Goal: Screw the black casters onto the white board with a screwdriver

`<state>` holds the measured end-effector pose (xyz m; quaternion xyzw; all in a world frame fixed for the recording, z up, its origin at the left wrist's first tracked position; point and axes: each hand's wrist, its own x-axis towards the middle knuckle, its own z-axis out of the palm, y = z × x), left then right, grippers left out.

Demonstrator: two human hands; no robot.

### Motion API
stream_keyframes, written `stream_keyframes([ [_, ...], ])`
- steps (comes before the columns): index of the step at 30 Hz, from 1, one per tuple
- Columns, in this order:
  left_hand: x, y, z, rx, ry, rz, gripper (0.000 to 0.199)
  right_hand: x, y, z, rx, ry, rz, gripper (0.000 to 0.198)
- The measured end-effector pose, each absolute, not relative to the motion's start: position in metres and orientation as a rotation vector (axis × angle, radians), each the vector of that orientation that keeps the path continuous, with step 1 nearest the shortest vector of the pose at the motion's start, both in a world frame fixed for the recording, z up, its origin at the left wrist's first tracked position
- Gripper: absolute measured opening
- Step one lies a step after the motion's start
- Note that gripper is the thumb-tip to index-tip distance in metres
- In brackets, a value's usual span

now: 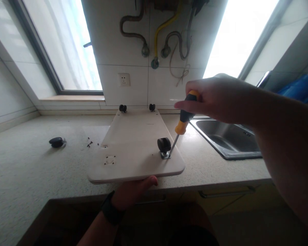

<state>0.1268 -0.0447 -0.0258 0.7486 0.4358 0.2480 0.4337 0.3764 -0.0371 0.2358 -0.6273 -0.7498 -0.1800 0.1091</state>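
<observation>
My right hand (207, 97) is wrapped round a yellow and black screwdriver (184, 114). The screwdriver slants down, its tip at the metal plate of a black caster wheel (164, 145) on the near right corner of a white board (136, 136). At the board's near edge, my left hand (136, 191) grips it from below with the thumb along the edge; the other fingers are hidden. Two more casters stand at the far corners, one of them a black caster (122, 108). The near left corner shows bare screw holes (110, 160).
A loose black caster (56, 141) lies on the speckled countertop (74, 171) at the left. Several small dark screws (89, 144) lie between it and the board. A steel sink (228, 136) is set in at the right. Pipes (156, 37) and a socket (124, 79) are on the tiled wall.
</observation>
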Motion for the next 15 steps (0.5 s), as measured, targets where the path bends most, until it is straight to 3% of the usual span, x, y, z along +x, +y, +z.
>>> stream_keyframes([
  [4,0.1265,-0.0437,-0.0277,1.870,1.093,0.620,0.057,0.3755,-0.0347,0.2356,-1.785,-2.250,-0.214,0.037],
  [8,0.1271,-0.0433,-0.0278,1.862,1.099,0.619,0.055,0.3777,-0.0377,0.2384,-1.556,-2.391,0.098,0.035],
  [11,0.1272,-0.0438,-0.0274,1.855,1.098,0.618,0.056,0.3792,-0.0356,0.2410,-1.530,-2.436,-0.062,0.034],
  [15,0.1262,-0.0448,-0.0277,1.831,1.105,0.637,0.055,0.3756,-0.0300,0.2414,-1.789,-2.336,-0.440,0.054],
])
